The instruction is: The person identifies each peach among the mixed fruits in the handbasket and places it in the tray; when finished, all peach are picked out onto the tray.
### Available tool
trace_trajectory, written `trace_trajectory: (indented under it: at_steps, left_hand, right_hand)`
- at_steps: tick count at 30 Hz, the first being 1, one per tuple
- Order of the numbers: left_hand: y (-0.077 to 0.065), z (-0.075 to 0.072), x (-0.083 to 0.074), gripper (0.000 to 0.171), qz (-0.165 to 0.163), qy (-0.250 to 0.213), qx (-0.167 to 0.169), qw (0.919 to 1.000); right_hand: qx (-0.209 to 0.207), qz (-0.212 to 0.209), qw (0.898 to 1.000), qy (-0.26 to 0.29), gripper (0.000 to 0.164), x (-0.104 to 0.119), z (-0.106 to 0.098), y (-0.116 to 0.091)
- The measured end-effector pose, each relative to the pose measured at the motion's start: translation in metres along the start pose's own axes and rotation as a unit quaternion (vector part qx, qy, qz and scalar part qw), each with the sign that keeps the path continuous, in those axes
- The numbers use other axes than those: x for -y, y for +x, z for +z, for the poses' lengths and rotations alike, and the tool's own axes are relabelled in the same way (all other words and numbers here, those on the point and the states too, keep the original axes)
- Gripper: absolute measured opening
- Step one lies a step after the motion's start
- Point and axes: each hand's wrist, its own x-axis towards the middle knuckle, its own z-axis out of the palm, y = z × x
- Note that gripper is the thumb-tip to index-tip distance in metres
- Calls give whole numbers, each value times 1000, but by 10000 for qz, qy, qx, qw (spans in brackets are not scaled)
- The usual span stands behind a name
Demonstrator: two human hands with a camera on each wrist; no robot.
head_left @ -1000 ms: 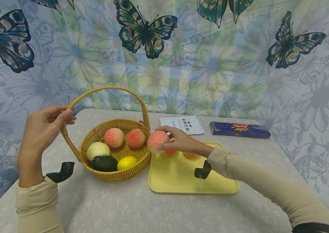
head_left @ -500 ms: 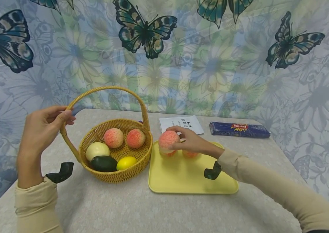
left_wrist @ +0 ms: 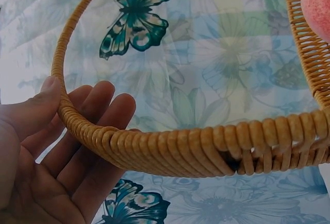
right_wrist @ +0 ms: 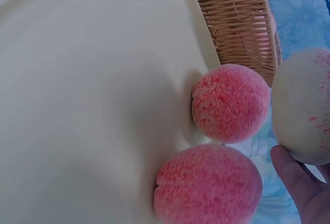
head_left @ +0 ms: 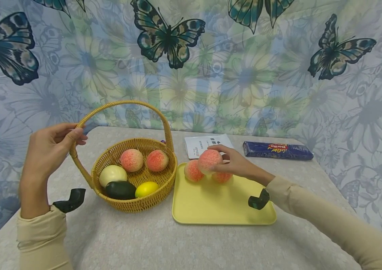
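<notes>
My left hand (head_left: 50, 148) pinches the side of the handle (left_wrist: 149, 149) of a wicker basket (head_left: 133, 205). My right hand (head_left: 233, 162) grips a pink and cream peach (head_left: 209, 161) in the air above the yellow tray (head_left: 224, 210). Two more peaches lie on the tray near its far left edge: one peach (head_left: 193, 171) shows fully, while the other peach (head_left: 222, 177) is partly hidden under the held one. Inside the basket sit two peaches (head_left: 131, 160), a pale round fruit (head_left: 113, 175), a dark green oval fruit (head_left: 121, 190) and a yellow lemon (head_left: 147, 189).
A blue Barilla box (head_left: 278, 150) lies at the back right of the table. Beside it, behind the tray, is a white printed packet (head_left: 194, 146). The basket stands close against the tray's left edge, and its tall handle arches above the fruit.
My right hand has moved right with the peach, from beside the basket's rim to over the tray, uncovering the left peach there. The left hand and basket have stayed put.
</notes>
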Motion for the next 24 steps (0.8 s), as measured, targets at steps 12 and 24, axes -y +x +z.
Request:
trace_trajectory:
  at_steps: [12, 24]
  left_hand:
    - [-1, 1, 0, 37, 51, -62, -24, 10000]
    - [-1, 1, -1, 37, -23, -130, 1, 9999]
  right_hand:
    - [-450, 223, 9987, -98, 68, -19, -16, -16]
    - [-741, 337, 9966, -138, 66, -29, -30, -29]
